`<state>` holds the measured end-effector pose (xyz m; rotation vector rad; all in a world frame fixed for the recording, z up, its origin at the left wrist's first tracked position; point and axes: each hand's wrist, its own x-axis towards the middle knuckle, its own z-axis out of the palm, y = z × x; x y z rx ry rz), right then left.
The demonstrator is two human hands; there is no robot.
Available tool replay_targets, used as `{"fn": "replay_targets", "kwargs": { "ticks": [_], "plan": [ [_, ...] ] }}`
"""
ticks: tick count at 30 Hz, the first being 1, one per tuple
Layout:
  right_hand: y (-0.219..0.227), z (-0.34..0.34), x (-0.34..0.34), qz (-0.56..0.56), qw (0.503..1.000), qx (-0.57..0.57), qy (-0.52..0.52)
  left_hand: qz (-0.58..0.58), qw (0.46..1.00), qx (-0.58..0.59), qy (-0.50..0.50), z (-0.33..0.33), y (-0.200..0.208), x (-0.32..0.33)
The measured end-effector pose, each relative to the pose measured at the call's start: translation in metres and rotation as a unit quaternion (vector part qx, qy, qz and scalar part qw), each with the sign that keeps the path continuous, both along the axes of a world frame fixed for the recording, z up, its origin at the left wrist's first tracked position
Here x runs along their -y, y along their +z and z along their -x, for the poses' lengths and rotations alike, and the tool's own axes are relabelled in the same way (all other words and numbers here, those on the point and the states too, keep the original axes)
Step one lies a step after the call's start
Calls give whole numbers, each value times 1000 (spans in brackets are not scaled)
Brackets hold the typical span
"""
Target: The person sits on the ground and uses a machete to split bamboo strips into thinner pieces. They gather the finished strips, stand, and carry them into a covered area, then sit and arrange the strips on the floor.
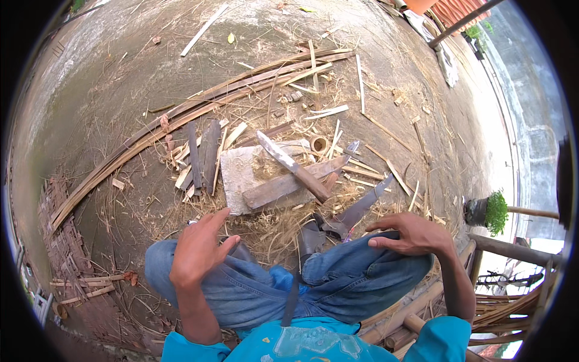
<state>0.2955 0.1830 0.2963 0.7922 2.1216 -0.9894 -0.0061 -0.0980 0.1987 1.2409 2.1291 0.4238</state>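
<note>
Turquoise printed shirt [319, 341] nearest (head view). Bare left hand [201, 247] by left knee [159, 265]: grip loosely open, empty. Bare right hand [416, 234] at right knee [416, 265]: grip half-curled, empty. Wooden-handled steel knife [293, 165] lies across grey wooden block [271, 189], pale slab [235, 172] beneath.

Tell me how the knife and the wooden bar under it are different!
The knife has a pale blade and brown handle; the wooden bar is one plain length. In the picture, the knife slants down rightward; the bar slants up rightward. Both lie untouched.
</note>
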Motion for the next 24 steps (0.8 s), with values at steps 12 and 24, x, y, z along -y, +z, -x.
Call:
{"fn": "replay_targets", "kwargs": {
  "ticks": [12, 24],
  "plan": [
    [-247, 86, 8, -190, 966, -175, -15, 29, 998, 50, 19, 10, -7, -11],
    [-310, -36, 39, -269, 738, -225, -576, 12, 997, 71, 2, 1, -7, -23]
  ]
}}
